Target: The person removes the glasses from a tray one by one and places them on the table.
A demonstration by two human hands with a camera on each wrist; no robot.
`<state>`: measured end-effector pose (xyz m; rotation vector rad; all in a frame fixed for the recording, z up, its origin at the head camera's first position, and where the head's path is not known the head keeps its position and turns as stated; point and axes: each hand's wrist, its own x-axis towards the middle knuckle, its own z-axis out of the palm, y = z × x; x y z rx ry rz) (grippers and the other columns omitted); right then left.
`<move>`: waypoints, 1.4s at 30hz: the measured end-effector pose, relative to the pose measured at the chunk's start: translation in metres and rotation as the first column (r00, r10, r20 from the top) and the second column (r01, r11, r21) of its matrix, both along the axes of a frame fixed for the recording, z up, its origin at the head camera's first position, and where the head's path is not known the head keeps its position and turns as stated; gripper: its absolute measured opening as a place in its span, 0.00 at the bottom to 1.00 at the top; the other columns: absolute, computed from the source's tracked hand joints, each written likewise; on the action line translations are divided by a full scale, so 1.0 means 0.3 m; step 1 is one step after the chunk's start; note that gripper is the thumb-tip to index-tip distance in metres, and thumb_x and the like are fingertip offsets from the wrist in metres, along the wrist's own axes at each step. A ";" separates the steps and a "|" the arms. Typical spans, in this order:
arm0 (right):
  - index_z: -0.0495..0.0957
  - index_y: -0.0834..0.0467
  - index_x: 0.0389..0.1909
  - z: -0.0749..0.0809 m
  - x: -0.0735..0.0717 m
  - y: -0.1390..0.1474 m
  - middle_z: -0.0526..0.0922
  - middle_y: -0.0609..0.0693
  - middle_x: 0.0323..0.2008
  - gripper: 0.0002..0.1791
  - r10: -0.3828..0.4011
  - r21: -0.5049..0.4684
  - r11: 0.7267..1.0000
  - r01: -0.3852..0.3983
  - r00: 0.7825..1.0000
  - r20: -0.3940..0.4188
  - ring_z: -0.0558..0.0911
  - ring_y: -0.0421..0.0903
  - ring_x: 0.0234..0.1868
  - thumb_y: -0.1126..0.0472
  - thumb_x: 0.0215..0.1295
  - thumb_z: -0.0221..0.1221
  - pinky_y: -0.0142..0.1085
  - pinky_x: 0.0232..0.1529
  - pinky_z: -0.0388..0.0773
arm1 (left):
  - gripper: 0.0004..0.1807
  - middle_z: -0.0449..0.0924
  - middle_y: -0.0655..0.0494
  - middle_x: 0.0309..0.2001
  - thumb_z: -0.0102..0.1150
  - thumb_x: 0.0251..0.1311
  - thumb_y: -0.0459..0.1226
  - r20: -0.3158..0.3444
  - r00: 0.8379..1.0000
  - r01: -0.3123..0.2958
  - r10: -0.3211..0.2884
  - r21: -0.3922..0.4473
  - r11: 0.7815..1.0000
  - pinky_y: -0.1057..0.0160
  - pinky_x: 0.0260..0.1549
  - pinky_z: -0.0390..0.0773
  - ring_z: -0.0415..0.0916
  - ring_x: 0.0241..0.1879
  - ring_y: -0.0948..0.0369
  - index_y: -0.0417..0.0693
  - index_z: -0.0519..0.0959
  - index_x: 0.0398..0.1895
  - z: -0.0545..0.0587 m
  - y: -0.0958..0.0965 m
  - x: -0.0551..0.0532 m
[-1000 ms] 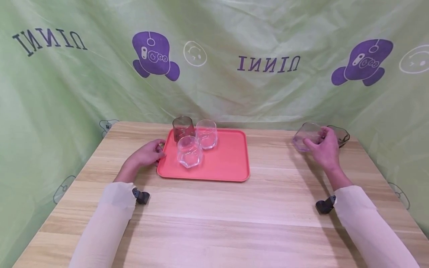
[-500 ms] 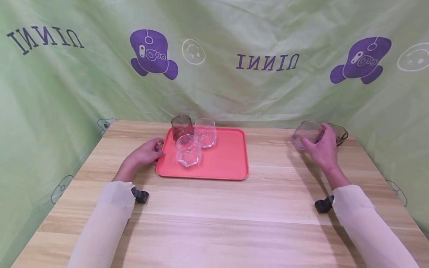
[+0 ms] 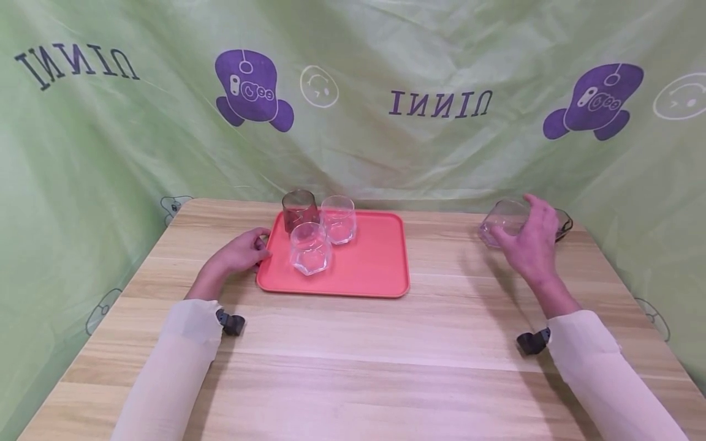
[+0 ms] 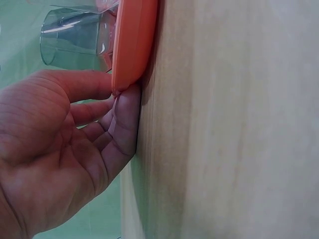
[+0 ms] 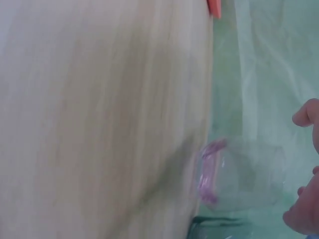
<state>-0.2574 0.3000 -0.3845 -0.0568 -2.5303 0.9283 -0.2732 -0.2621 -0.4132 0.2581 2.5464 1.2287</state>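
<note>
My left hand (image 3: 239,251) pinches the left edge of a red tray (image 3: 375,269). In the left wrist view, its thumb is at the tray's rim and curled fingers (image 4: 122,119) reach under it. On the tray stand a dark tinted glass (image 3: 300,211) and two clear glasses, one behind (image 3: 339,220) and one in front (image 3: 311,251). My right hand (image 3: 534,245) is spread over a pale purple-tinted glass (image 3: 499,229) at the back right. The right wrist view has its fingertips apart from the upright glass (image 5: 244,174).
A dark glass (image 3: 565,225) is right of the purple-tinted one, partly hidden by my right hand. The wooden table (image 3: 353,367) ends at a green printed curtain (image 3: 353,147) behind. Black wrist cameras sit on both sleeves.
My right hand's fingers have spread and lifted off the purple-tinted glass, which stays where it was. The left hand and the tray have not moved.
</note>
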 end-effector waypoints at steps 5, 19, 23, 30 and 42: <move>0.56 0.61 0.77 0.013 0.003 -0.063 0.57 0.66 0.72 0.46 0.089 -0.021 0.996 -0.091 0.994 -0.059 0.52 0.63 0.73 0.61 0.61 0.69 0.64 0.71 0.51 | 0.31 0.72 0.40 0.39 0.51 0.70 0.26 0.008 1.000 -0.006 0.007 -0.016 1.000 0.59 0.30 0.83 0.76 0.31 0.54 0.24 0.56 0.73 0.002 0.000 0.002; 0.62 0.65 0.74 -0.039 -0.040 -0.279 0.62 0.67 0.69 0.42 0.290 -0.018 0.956 -0.292 0.954 -0.075 0.64 0.65 0.68 0.63 0.61 0.70 0.63 0.67 0.63 | 0.31 0.72 0.40 0.38 0.51 0.69 0.24 -0.002 1.000 -0.001 0.001 0.001 1.000 0.59 0.29 0.84 0.76 0.30 0.55 0.23 0.56 0.72 -0.002 0.000 -0.001; 0.62 0.67 0.73 -0.061 -0.049 -0.343 0.64 0.68 0.66 0.41 0.348 -0.023 0.936 -0.351 0.935 -0.073 0.68 0.65 0.64 0.63 0.61 0.70 0.60 0.62 0.70 | 0.31 0.72 0.40 0.38 0.52 0.69 0.24 -0.003 1.000 -0.005 0.005 -0.001 1.000 0.59 0.29 0.84 0.76 0.30 0.55 0.23 0.56 0.72 -0.001 0.001 0.000; 0.63 0.68 0.72 -0.079 -0.065 -0.461 0.66 0.68 0.65 0.40 0.434 -0.128 0.890 -0.437 0.900 -0.052 0.69 0.67 0.64 0.66 0.62 0.70 0.59 0.61 0.71 | 0.31 0.72 0.40 0.38 0.51 0.69 0.24 0.001 1.000 -0.001 0.001 0.005 1.000 0.59 0.29 0.83 0.77 0.30 0.55 0.23 0.56 0.73 0.005 0.000 0.001; 0.61 0.67 0.73 -0.081 -0.082 -0.610 0.68 0.64 0.67 0.40 0.506 -0.294 0.831 -0.472 0.861 0.050 0.70 0.63 0.66 0.62 0.65 0.69 0.55 0.65 0.70 | 0.31 0.72 0.40 0.38 0.51 0.68 0.24 -0.006 1.000 -0.001 0.001 0.012 1.000 0.58 0.29 0.84 0.77 0.29 0.55 0.23 0.56 0.72 -0.005 -0.002 0.001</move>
